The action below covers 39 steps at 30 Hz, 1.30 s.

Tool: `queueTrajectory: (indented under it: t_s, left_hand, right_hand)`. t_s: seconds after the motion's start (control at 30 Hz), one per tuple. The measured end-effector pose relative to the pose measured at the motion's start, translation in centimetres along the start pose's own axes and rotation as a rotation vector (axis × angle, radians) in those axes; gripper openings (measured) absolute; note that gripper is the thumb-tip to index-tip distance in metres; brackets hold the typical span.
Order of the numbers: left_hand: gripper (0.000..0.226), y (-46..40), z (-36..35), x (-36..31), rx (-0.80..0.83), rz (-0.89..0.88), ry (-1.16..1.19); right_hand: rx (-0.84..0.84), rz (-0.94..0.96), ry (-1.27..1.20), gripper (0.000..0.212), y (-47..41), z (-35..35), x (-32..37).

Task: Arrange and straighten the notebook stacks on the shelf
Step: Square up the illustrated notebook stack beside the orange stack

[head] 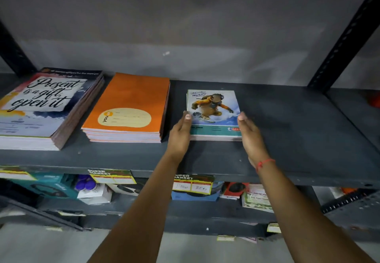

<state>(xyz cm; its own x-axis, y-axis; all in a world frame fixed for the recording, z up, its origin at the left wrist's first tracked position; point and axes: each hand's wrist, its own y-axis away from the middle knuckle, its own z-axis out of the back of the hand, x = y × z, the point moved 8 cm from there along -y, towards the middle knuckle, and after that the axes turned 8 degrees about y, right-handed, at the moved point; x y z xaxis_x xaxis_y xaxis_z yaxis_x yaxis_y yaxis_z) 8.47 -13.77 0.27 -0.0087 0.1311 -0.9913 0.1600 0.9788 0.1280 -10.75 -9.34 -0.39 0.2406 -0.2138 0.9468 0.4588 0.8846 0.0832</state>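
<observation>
Three notebook stacks lie on the dark grey shelf (287, 139). At the left is a tall stack with "Present is a gift, open it" on the cover (41, 106). An orange stack (131, 106) sits in the middle. A small thin stack with a snowboarder cover (212, 110) lies to the right. My left hand (181, 137) presses flat against this small stack's left edge. On the opposite edge my right hand (251, 137) does the same, fingers straight, so the stack is squeezed between both palms.
A black perforated upright (345, 34) rises at the right, another at the far left. The right half of the shelf is bare. Price tags (192, 184) hang on the shelf's front lip. The lower shelf holds boxed goods and packets (257, 197).
</observation>
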Motion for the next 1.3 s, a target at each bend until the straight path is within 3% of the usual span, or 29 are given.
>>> queueTrajectory:
  t_s: [0.13,0.27,1.3]
  left_hand:
    - [0.045,0.8,0.1,-0.6,0.036,-0.002,0.018]
    - [0.058,2.4,1.0,-0.2,0.02,-0.025,0.032]
    - [0.04,1.7,2.0,0.8,-0.196,-0.055,-0.029]
  right_hand:
    - [0.105,0.045,-0.049,0.057,0.9,0.5,0.5]
    - [0.181,0.138,-0.01,0.064,2.5,1.0,0.1]
    - [0.019,0.034,-0.051,0.056,2.1,2.0,-0.3]
